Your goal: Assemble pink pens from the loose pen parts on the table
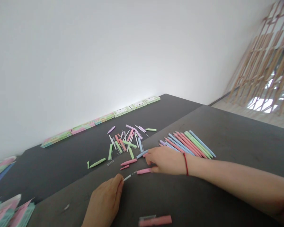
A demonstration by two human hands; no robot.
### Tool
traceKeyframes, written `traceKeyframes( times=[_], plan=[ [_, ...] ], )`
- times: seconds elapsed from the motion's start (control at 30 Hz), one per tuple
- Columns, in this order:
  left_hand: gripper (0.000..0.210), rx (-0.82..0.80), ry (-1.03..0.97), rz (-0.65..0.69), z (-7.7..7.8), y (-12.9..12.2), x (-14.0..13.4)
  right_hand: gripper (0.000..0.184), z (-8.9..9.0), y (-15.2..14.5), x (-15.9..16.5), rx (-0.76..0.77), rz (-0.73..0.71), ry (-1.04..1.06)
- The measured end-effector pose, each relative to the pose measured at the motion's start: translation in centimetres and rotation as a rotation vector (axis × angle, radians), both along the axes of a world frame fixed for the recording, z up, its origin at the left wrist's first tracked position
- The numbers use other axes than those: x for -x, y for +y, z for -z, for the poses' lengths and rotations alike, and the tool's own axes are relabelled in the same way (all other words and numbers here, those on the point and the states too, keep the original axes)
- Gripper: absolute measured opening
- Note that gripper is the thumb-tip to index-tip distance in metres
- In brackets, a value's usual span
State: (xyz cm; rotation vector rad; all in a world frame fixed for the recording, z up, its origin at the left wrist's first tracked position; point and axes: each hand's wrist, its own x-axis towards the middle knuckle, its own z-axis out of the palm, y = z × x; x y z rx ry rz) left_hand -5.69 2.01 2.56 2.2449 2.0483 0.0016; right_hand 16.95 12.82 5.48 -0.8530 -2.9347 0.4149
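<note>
My left hand (106, 198) pinches a thin white pen refill (127, 177) whose dark tip points up and right. That tip is at the near end of a pink pen barrel (144, 171), touching or almost touching it. The barrel is gripped by the fingers of my right hand (167, 160), which wears a red string at the wrist. Just beyond lie a pink tapered pen part (128, 162), a small dark-pink piece (124, 167) and a blue part (142, 154). A pink cap with a clear clip (155, 220) lies at the bottom edge.
Loose pen parts (130, 143) in green, purple, pink and white lie heaped mid-table. A row of coloured pens (189, 144) is behind my right hand. Flat boxes (104, 118) line the wall; pink-and-teal packets (10, 211) are at lower left. A wooden lattice (262, 63) stands right.
</note>
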Motion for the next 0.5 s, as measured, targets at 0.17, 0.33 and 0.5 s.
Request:
traceKeyframes(
  times=[0.17,0.33,0.5],
  plan=[
    [0.026,-0.025,-0.009,0.008,0.1,0.0,-0.1,0.019,1.2,-1.3,1.3,-0.099,-0.014,-0.078],
    [0.026,-0.023,0.012,0.019,0.2,0.0,-0.1,0.015,1.6,-1.1,1.6,-0.113,-0.023,-0.029],
    [0.027,-0.048,0.048,0.034,0.5,-0.1,0.0,0.012,0.6,-0.5,0.7,-0.07,-0.012,0.015]
  ],
)
